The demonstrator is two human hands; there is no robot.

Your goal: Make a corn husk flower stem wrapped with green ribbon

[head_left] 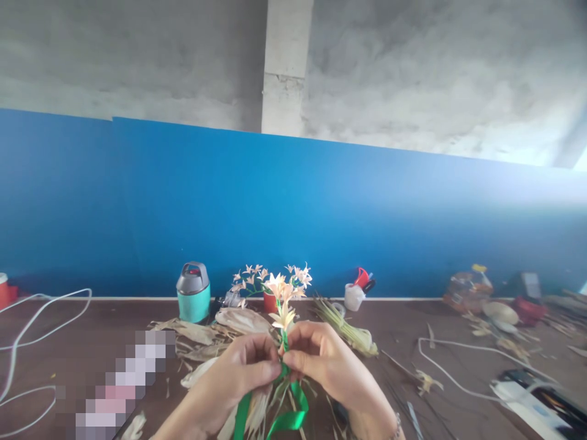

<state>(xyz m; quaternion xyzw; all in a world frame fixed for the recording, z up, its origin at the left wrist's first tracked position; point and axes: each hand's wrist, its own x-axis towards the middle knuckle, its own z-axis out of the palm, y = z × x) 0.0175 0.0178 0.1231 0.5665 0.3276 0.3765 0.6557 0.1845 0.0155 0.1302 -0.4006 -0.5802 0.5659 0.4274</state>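
In the head view, my left hand (250, 365) and my right hand (323, 362) meet at the middle of the table's near side, thumbs and fingertips pinched close together. Between them stands an upright artificial flower stem (285, 340) wrapped in green, topped by pale peach flowers (283, 316). My right fingertips grip this stem. A shiny green ribbon (290, 420) hangs in a loop below my fingers, another length dropping on the left. My left fingertips pinch at the ribbon beside the stem; the exact contact is partly hidden.
Dried husks (243, 320) lie behind my left hand, and a bundle of pale stalks (346, 327) behind my right. Farther back are a teal container (193, 302), a red pot (269, 302) with more flowers and a white cup (353, 297). White cables (452, 374) cross both sides.
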